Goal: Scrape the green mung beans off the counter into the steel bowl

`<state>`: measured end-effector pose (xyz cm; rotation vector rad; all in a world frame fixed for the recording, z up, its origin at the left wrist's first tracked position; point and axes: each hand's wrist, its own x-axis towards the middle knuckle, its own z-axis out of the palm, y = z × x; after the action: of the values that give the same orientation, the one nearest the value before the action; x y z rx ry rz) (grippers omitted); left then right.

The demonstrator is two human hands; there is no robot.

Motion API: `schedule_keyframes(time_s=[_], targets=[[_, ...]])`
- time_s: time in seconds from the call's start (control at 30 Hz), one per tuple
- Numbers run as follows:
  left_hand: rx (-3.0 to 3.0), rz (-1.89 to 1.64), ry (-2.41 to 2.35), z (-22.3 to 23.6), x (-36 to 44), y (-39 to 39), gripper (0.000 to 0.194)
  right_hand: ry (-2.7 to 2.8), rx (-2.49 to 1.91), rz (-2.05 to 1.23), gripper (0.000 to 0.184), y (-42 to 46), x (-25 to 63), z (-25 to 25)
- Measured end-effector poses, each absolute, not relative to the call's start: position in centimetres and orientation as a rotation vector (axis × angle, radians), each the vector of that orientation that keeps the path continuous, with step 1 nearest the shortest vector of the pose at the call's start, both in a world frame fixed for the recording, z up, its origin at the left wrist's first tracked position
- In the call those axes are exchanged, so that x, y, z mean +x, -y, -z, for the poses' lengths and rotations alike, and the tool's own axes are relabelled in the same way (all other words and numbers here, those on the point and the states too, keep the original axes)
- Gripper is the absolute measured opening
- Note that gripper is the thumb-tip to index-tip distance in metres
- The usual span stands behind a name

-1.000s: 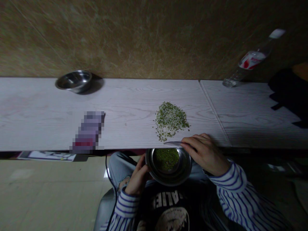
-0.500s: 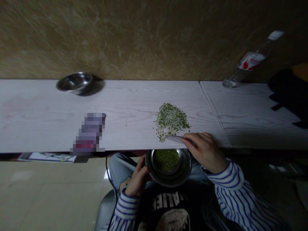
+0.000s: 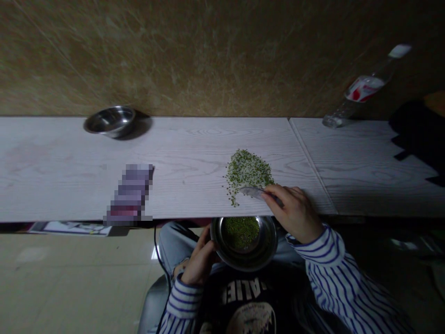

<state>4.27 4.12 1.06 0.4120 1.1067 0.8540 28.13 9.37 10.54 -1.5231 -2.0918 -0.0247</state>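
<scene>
The left hand grasps a steel bowl by its side, just in front of the tabletop edge and over the person's lap. Green grains lie inside it. The right hand is closed around a thin spoon-like tool, pinched between thumb and fingers, with its far end at the near side of a loose heap of green and white grains on the tabletop. Whether that end touches the wood or only hovers just above it, I cannot tell.

For good control here, a low, nearly flat tool angle seems best, with light pressure, so that the edge slides under the grains rather than flicking them. Short, slow strokes suit such small, rolling pieces; the thin scatter at the near left of the heap looks easiest to lose over the edge. The bowl's mouth is best held level and snug to the tabletop, with no gap below the stroke, and the left grip firm enough that a knock does not tip it.

A second bowl sits well apart at the back left, and a bottle stands at the back right, both outside the working area.
</scene>
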Motion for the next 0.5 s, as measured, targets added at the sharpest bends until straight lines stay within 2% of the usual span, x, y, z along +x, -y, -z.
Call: schedule_keyframes(time_s=[0.5], targets=[[0.392, -0.853, -1.109, -1.2, 4.3, -4.0, 0.056, 2.272, -1.398, 0.026, 0.012, -8.6, 24.9, -11.3]])
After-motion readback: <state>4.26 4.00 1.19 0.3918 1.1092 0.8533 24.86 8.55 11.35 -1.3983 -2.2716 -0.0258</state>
